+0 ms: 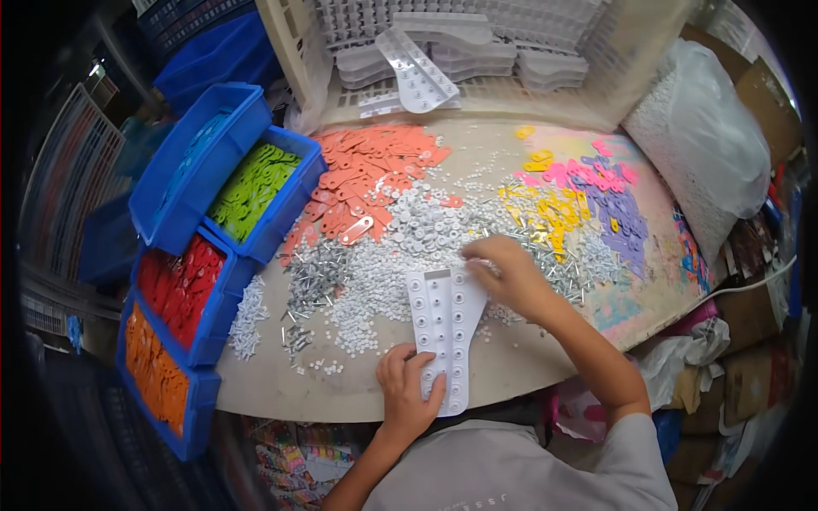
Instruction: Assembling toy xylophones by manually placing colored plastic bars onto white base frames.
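A white plastic tray (440, 315) with rows of round sockets lies at the front of the table, its wider end away from me. My left hand (405, 387) is closed on its near left edge, thumb over the top. Beyond its far right corner, my right hand (511, 277) is curled with the fingertips together over loose small parts; whatever they pinch is too small to make out. White round caps (422, 223) are heaped just past the tray. Small white rings (366, 289) spread left of it, and metal pins (315, 272) lie farther left.
Blue bins with green (256, 192), red (183, 281) and orange pieces (153, 366) line the left. Coral pieces (366, 170), yellow pieces (562, 213) and purple pieces (620, 217) lie farther back. A crate (503, 106) holds stacked trays; a bulging plastic bag (707, 128) stands right.
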A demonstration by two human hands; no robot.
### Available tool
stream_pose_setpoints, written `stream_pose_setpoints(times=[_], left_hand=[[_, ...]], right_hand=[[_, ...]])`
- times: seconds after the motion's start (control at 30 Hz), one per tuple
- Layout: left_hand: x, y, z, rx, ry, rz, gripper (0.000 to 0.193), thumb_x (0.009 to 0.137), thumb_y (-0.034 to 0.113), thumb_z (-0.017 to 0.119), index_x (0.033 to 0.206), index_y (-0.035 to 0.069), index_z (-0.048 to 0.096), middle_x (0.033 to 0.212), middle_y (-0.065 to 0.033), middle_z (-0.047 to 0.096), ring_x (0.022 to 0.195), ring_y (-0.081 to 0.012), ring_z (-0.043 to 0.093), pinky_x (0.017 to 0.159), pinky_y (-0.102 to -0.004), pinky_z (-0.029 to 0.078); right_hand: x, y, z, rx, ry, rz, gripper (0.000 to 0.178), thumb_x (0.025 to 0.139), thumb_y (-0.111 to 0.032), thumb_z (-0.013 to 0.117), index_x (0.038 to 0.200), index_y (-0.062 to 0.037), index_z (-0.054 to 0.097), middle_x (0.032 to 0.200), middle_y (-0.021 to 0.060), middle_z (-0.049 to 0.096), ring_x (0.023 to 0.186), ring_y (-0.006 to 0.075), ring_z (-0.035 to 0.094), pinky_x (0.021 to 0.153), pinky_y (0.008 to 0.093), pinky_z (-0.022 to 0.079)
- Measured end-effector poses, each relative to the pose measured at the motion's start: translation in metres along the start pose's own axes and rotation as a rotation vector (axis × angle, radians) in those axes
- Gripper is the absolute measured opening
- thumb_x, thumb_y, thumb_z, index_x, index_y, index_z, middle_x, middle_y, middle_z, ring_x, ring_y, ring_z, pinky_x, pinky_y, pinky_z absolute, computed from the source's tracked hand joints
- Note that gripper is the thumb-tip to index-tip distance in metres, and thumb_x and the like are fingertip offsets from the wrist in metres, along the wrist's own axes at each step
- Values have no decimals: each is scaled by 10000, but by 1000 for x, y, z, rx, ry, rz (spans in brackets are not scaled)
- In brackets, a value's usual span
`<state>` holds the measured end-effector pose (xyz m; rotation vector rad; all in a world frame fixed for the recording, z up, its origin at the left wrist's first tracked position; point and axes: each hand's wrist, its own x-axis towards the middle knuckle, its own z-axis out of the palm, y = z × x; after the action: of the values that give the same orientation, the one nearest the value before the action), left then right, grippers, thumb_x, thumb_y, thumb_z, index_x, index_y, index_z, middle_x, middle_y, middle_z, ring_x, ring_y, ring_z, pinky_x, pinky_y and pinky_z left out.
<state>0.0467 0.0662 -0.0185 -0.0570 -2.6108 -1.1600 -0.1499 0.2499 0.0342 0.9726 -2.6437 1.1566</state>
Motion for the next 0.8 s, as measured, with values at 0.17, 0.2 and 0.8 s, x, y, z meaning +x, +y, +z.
stream_pose_setpoints(times=[0.17,0.2,0.8], left_hand=[[2,8,-2,14,3,-62,419,782,132,750,1164,66,591,1214,-161,510,1179,-354,470,1038,-484,304],[3,11,-2,16,-7,-89,418,781,132,750,1163,68,593,1207,-156,505,1183,-351,465,1042,-481,300],[80,-65,-89,316,286,-86,113,836,67,702,949,62,689,917,-83,636,924,-295,582,862,-432,408]], right_hand=[[-32,13,-22,-261,14,53,91,832,-41,714,897,-51,652,881,110,631,860,324,568,781,417,440],[-38,13,-20,-255,9,47,91,832,-41,714,897,-51,652,881,110,631,860,324,568,781,417,440],[-48,18,-1,-570,-22,130,148,784,-56,731,909,-61,652,921,99,561,935,311,528,847,421,420]])
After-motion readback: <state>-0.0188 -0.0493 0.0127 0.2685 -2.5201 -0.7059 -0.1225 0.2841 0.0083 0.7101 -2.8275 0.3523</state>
